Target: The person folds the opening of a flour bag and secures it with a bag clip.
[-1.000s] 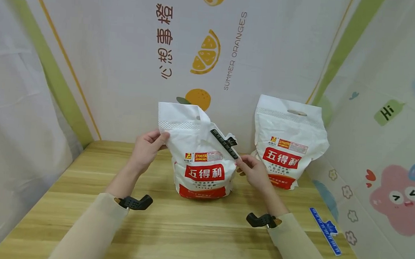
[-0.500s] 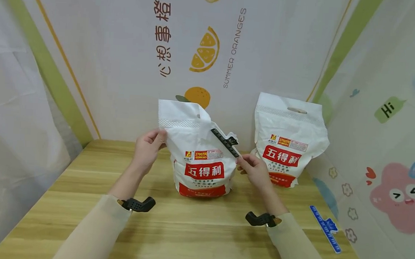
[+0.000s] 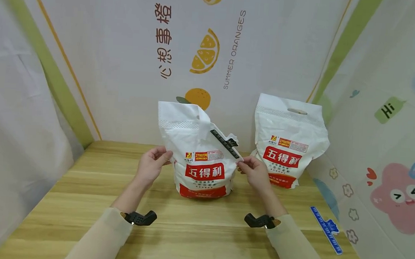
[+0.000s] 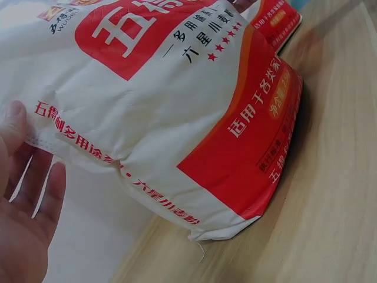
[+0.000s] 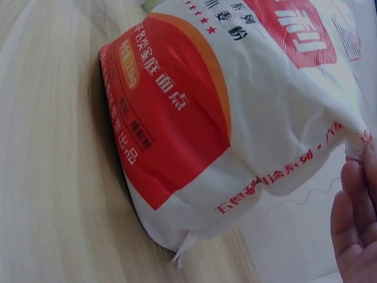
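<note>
A white and red flour bag (image 3: 205, 171) stands upright on the wooden table in the head view. Its top right corner is folded down, and a black bag clip (image 3: 224, 144) lies slanted along that side. My left hand (image 3: 151, 165) pinches the bag's left edge at mid-height; in the left wrist view the thumb (image 4: 14, 125) is in front and the fingers are behind. On the other side, my right hand (image 3: 255, 172) pinches the right edge just below the clip's lower end. The right wrist view shows those fingers (image 5: 353, 203) at the bag's printed side seam.
A second flour bag (image 3: 288, 144) with a cut-out handle stands behind on the right, near the back curtain. On the table's right side lies a blue bag clip (image 3: 327, 230). Printed curtains (image 3: 126, 61) border the table (image 3: 186, 239) at the back and sides.
My left hand has slid down the bag's left edge, from near the top band to about the logo's height. The right hand, bag and black clip have stayed nearly in place.
</note>
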`<state>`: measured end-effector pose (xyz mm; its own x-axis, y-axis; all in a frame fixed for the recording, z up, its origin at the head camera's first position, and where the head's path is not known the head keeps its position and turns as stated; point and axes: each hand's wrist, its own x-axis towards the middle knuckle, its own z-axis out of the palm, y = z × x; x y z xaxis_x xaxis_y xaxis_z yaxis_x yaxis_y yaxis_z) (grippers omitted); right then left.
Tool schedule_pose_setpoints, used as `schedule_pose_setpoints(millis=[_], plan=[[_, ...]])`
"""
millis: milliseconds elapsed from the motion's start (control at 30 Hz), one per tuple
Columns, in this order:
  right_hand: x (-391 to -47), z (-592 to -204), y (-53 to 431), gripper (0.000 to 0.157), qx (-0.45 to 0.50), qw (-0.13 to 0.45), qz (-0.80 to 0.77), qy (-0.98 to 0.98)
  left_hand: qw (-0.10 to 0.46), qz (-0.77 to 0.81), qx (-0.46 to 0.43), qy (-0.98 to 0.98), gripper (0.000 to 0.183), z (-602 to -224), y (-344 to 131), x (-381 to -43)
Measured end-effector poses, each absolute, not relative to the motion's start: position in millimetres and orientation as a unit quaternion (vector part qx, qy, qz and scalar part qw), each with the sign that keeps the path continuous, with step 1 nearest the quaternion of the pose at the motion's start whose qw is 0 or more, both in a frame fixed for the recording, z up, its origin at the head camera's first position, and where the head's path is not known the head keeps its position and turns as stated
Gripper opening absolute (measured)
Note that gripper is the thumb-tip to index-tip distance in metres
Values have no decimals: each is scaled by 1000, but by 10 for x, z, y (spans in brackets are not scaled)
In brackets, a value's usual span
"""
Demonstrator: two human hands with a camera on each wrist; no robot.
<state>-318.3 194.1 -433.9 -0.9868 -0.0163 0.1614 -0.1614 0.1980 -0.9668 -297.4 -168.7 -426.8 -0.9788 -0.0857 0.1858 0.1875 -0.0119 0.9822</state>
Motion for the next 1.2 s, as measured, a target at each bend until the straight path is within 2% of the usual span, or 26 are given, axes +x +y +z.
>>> schedule_pose_setpoints(millis=[267,400,633,933,1067,1200], plan=[[-3155,-4303,1918,12,43,76,622,-778,130,-697,-19,-705,28,-4234,-1701,-2988],[-3165,-4306,1944,16,61,61,622,-778,112,-702,-30,-703,29,-4277,-1742,-2983],[-3161,-4305,1993,26,69,27,627,-775,25,-667,-44,-743,37,-4399,-1797,-2936],[-3138,-4281,1957,17,46,47,619,-782,38,-660,-49,-748,28,-4424,-1716,-2922],[-3144,-4318,1965,26,39,25,641,-767,37,-691,-53,-720,31,-4432,-1703,-2895],[-3148,-4408,1942,47,78,-33,668,-739,16,-726,-83,-682,48,-4475,-1642,-2881]])
